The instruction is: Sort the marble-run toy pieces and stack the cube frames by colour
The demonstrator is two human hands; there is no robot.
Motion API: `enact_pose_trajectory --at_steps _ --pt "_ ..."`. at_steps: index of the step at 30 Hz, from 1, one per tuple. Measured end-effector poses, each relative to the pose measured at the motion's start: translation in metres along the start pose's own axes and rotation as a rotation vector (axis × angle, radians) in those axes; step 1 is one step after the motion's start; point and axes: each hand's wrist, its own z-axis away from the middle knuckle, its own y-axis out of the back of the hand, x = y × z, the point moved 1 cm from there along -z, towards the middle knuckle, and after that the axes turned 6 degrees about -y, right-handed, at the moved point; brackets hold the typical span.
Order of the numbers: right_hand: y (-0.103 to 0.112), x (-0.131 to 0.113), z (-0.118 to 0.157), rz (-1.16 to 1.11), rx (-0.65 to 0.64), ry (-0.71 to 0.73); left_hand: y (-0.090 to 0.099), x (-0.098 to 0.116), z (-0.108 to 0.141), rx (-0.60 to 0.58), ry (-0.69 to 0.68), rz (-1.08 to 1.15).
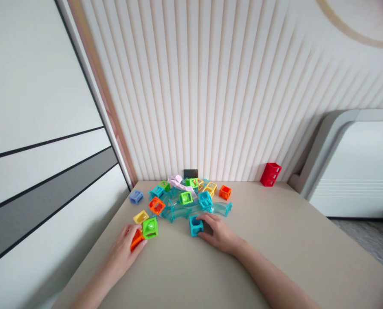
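- There, the right hand (pixel 217 234) gripped the blue cube (pixel 195 230), thumb and fingers on it, cube between its nine and ten o'clock!
- That cube, even-sided, showed no clear long axis; an opening faced the wearer.
- Left hand (pixel 126 243) grasped the orange block (pixel 136 240) at its three o'clock.
- Touching it, the green block (pixel 150 229) stretched the pair toward two o'clock!

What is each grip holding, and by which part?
Left grip: an orange block, apparently by opposite sides. Right grip: a blue block, by its right side.
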Motion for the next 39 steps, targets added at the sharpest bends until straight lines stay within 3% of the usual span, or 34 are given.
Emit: enact_pose_trajectory --at_steps 10,17,21,29,39 --pt "0.002 -0.004 0.000 0.001 0.004 -0.001 -0.006 -0.001 -0.010 -0.153 0.009 -0.198" --pt "0.000 -0.001 0.001 -0.007 0.015 0.008 0.002 0.033 -0.021 -0.288 0.060 -0.411" --pt "0.001 -0.002 0.000 0.000 0.005 0.003 0.002 0.047 -0.024 -0.298 0.076 -0.475" --pt "0.001 -0.003 0.002 0.013 0.000 0.002 0.000 0.050 -0.028 -0.294 0.103 -0.532" --pt "0.000 -0.003 0.003 0.001 0.010 0.016 0.011 0.063 -0.037 -0.403 0.141 -0.592"
